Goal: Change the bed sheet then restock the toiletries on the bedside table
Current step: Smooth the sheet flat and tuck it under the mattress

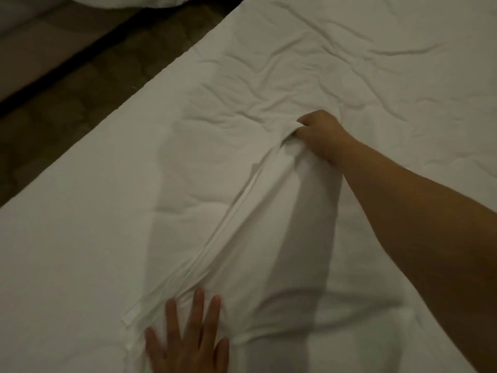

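Observation:
A white bed sheet (pixel 269 216) lies folded and partly spread over the white quilted mattress (pixel 349 63). Its hemmed edge runs diagonally from the bottom left up to the centre. My right hand (pixel 317 133) reaches out across the bed and is shut on a bunched part of the sheet's far end. My left hand (pixel 188 335) lies flat at the bottom edge of the view, fingers spread, pressing the near end of the sheet onto the mattress. No toiletries or bedside table are in view.
The mattress edge (pixel 113 117) runs diagonally from upper centre to the left side. Beyond it is dark brown patterned carpet (pixel 67 103) with a black strip. A heap of white linen (pixel 121 1) lies on the floor at the top left.

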`<state>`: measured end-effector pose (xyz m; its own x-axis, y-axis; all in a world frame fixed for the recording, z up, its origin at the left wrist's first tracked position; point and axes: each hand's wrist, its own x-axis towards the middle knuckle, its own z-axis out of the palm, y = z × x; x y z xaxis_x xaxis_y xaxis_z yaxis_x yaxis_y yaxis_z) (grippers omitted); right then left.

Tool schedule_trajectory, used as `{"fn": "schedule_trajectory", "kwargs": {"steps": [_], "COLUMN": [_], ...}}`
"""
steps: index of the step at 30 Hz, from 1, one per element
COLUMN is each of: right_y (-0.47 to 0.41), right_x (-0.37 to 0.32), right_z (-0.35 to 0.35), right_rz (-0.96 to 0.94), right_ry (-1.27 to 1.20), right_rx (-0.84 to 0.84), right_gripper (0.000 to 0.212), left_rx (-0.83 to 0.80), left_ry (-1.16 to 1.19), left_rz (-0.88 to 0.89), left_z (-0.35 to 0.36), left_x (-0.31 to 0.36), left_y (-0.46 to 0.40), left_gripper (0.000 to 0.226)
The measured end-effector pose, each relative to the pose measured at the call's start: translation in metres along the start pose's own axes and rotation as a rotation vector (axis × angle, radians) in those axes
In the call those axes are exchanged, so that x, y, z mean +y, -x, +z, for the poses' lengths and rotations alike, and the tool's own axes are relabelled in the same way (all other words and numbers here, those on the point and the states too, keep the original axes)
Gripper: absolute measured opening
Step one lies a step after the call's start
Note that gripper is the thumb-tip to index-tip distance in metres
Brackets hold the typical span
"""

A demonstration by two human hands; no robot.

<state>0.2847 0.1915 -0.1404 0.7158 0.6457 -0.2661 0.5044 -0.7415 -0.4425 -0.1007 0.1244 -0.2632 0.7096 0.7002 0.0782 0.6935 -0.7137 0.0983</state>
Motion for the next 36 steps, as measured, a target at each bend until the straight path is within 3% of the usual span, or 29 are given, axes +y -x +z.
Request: {"fn": "schedule_trajectory", "kwargs": {"steps": [4, 9, 11, 13, 17, 19, 22, 23, 25, 28, 31, 34, 36], "right_y": [-0.025, -0.020, -0.014, -0.011, -0.022, -0.031, -0.040, -0.040, -0.042, -0.017, 0.050, 0.148, 0.173], "right_x": [0.010, 0.017, 0.011, 0.004, -0.008, -0.018, -0.023, -0.021, -0.012, -0.007, -0.023, -0.025, -0.014], "right_z": [0.017, 0.009, 0.003, -0.001, -0.003, -0.009, -0.015, -0.011, 0.001, 0.020, 0.067, 0.142, 0.167], "right_rz": [0.337, 0.243, 0.092, 0.023, 0.100, 0.146, 0.383, 0.415, 0.409, 0.197, -0.372, -0.801, -0.898], "right_ry": [-0.151, -0.155, -0.203, -0.046, 0.220, 0.056, -0.576, -0.661, -0.526, -0.008, 0.145, 0.251, 0.413], "right_rx": [0.058, 0.285, 0.215, 0.082, -0.124, -0.097, 0.029, 0.056, 0.137, 0.395, 0.528, 0.213, -0.019], "right_gripper": [0.031, 0.032, 0.036, 0.041, 0.036, 0.030, 0.019, 0.019, 0.009, 0.034, 0.047, 0.045, 0.047], "left_rx": [0.017, 0.050, 0.097, 0.154, 0.189, 0.160, 0.151, 0.169, 0.173, 0.109, 0.062, 0.030, -0.035], "left_ry": [-0.003, 0.011, 0.028, 0.072, 0.151, 0.174, 0.178, 0.143, 0.066, 0.063, 0.096, 0.134, 0.135], "left_rz": [-0.013, -0.019, -0.027, -0.046, -0.205, -0.251, -0.285, -0.279, -0.247, -0.240, -0.275, -0.320, -0.299], "left_z": [0.004, 0.003, 0.001, -0.003, 0.002, 0.005, 0.013, 0.016, 0.018, 0.009, -0.007, -0.020, -0.021], "left_x": [0.004, 0.002, 0.004, 0.004, -0.006, -0.007, -0.006, -0.006, -0.008, -0.006, -0.001, 0.008, 0.002], "left_y": [-0.002, -0.003, -0.005, -0.010, -0.023, -0.023, -0.019, -0.017, -0.015, -0.015, -0.016, -0.019, -0.021], "left_gripper": [0.059, 0.060, 0.058, 0.057, 0.059, 0.061, 0.062, 0.061, 0.061, 0.062, 0.057, 0.065, 0.057]}}
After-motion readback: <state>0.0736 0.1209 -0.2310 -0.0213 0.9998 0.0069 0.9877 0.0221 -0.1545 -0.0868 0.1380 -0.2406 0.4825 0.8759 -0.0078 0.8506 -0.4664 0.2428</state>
